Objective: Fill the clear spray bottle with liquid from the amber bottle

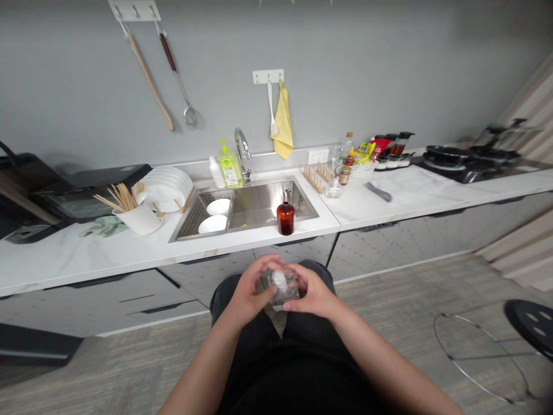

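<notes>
A clear glass bottle [285, 297] with a rounded, pale stopper [279, 279] is held upright between my two hands, above my lap. My left hand [254, 291] wraps its left side, with the thumb near the stopper. Gripping the right side is my right hand [311, 290], fingers curled round the glass. Whether the bottle has anything in it, I cannot tell. Just beyond my hands, a dark amber bottle [286, 219] with a narrow neck stands on the counter's front edge, before the sink; neither hand touches it.
Behind the amber bottle lies a steel sink [254, 199] with white bowls [213, 224] in its left rack. A white chopstick holder [139, 218] and stacked plates [166, 187] stand left. Right are a wooden rack [318, 178] and a condiment basket [363, 168]. A black stool [531, 325] stands far right.
</notes>
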The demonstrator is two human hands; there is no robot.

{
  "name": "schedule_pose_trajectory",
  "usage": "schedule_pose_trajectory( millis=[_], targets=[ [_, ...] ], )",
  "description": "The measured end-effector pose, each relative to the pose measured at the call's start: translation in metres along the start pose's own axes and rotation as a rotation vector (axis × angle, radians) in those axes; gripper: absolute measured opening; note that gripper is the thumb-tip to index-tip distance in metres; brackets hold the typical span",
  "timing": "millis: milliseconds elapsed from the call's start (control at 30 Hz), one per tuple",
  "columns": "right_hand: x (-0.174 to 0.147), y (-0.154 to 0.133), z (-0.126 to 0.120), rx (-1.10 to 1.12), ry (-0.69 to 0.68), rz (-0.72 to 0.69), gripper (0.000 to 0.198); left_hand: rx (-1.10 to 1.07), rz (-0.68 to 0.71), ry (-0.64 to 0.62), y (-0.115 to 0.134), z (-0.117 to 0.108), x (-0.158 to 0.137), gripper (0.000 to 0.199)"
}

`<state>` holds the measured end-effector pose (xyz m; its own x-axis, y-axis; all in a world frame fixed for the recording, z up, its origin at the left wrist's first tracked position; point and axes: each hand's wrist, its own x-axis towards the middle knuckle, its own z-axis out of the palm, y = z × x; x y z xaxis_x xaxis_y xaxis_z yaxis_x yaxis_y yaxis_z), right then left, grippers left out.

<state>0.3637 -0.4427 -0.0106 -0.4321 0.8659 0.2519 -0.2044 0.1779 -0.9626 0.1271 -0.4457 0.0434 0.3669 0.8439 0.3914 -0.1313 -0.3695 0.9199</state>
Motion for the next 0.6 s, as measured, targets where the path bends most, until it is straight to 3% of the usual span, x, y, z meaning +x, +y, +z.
schedule_pose_trajectory(
  millis=[133,233,333,500,600],
  targets=[
    [-0.002,0.004,-0.003,0.020,0.020,0.007,0.091,0.022,0.036,0.041,-0.002,-0.004,-0.003,0.060],
    [-0.002,0.005,-0.001,0.027,0.012,0.016,0.094,0.022,-0.025,0.006,-0.003,0.001,-0.005,0.062],
    [-0.001,0.003,0.002,0.023,-0.012,0.027,0.093,0.077,-0.040,0.052,-0.008,0.005,-0.009,0.054],
    [-0.003,0.003,0.003,0.011,-0.030,0.042,0.094,0.023,-0.007,0.058,-0.015,0.006,-0.016,0.071],
    [-0.003,0.006,0.002,0.013,0.000,0.044,0.101,-0.002,-0.072,0.051,-0.014,0.009,-0.015,0.066]
  ],
)
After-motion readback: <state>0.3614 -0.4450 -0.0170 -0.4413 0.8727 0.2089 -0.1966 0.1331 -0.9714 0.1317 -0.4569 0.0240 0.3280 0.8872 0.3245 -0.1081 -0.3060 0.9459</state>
